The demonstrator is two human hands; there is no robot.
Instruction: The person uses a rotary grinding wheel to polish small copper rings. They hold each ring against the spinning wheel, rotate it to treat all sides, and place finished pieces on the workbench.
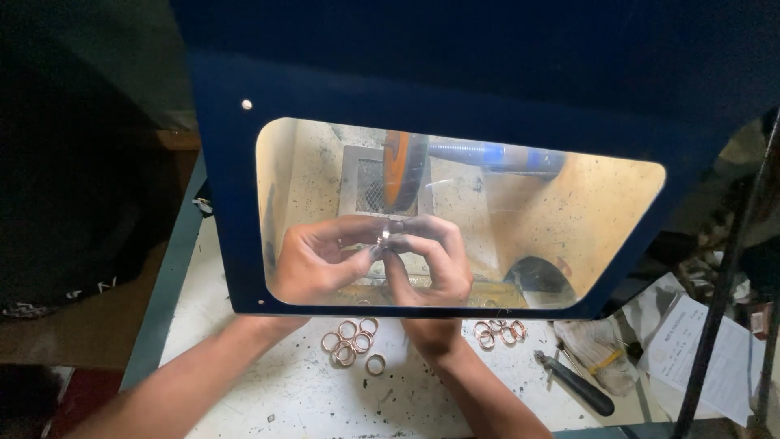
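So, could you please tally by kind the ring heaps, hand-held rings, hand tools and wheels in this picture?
Heaps of copper-coloured rings on the table: 2
Small ring pinched between left hand and right hand: 1
Black-handled tool: 1
Orange wheel behind the window: 1
Total: 5

A small shiny ring sits between the fingertips of the left hand and the right hand. It is held up behind the clear window, just below the orange wheel. It looks tiny and bright.
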